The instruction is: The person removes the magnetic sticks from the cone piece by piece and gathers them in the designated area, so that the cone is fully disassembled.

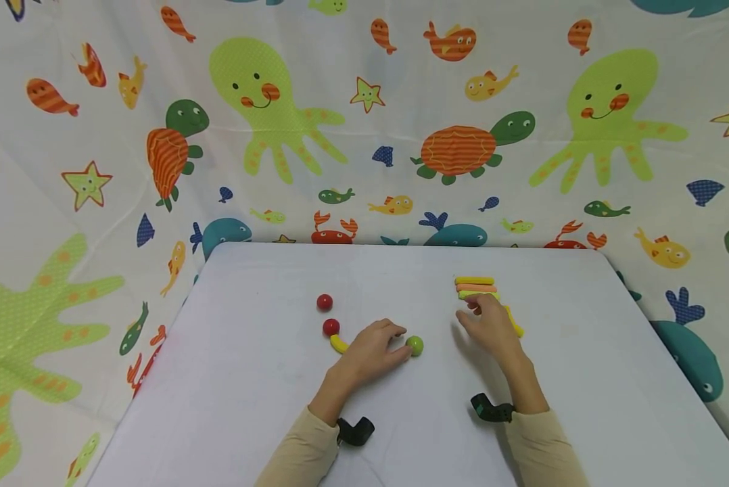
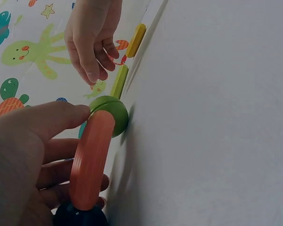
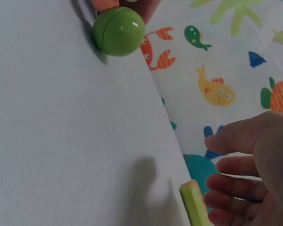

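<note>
My left hand (image 1: 370, 355) is over the white surface, thumb tip at a green ball (image 1: 414, 345), fingers loosely curved. In the left wrist view, the left hand (image 2: 33, 155) has its thumb against the green ball (image 2: 114, 115), beside an orange stick (image 2: 92, 160) and a dark blue ball (image 2: 80, 216); the head view hides both under the hand. A yellow curved piece (image 1: 338, 343) lies left of it. My right hand (image 1: 492, 328), fingers bent and apart with nothing between them, hovers at a yellow-green stick (image 1: 477, 295); the right wrist view also shows this hand (image 3: 254, 169) empty.
Two red balls, one farther back (image 1: 324, 302) and one nearer (image 1: 331, 327), lie left of the hands. Behind the right hand lie a yellow stick (image 1: 474, 281) and an orange stick (image 1: 477, 288); another yellow stick (image 1: 514, 323) is partly behind that hand. A patterned cloth (image 1: 352, 135) hangs behind the table.
</note>
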The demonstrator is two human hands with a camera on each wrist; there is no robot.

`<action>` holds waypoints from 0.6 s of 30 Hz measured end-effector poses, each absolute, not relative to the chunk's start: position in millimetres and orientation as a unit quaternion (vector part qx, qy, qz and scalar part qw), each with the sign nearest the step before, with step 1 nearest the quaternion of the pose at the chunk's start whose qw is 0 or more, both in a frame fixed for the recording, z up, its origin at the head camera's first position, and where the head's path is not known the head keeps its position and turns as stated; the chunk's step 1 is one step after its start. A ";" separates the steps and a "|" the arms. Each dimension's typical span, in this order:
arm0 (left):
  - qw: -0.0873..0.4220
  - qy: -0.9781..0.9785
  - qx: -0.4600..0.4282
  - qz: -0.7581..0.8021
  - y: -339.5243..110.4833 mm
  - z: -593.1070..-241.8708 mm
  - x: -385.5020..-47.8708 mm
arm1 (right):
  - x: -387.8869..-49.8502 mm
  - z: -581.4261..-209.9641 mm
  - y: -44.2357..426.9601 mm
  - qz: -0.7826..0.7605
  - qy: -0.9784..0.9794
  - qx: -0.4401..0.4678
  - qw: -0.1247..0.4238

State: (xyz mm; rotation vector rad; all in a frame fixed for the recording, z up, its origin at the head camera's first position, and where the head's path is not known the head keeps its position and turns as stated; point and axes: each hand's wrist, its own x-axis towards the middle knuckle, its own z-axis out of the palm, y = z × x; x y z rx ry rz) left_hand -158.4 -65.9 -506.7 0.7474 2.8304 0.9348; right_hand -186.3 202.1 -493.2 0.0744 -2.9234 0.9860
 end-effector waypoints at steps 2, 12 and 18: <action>0.036 0.920 0.244 0.305 -66.0 -506.7 -158.6 | -185.0 -493.2 195.1 0.311 -0.949 0.043 0.019; 0.028 0.924 0.246 0.292 -64.8 -507.8 -159.0 | -177.0 -489.1 174.1 0.310 -0.938 0.152 -0.037; 0.017 0.924 0.249 0.290 -64.3 -507.6 -158.7 | -172.2 -487.1 162.4 0.315 -0.926 0.195 -0.072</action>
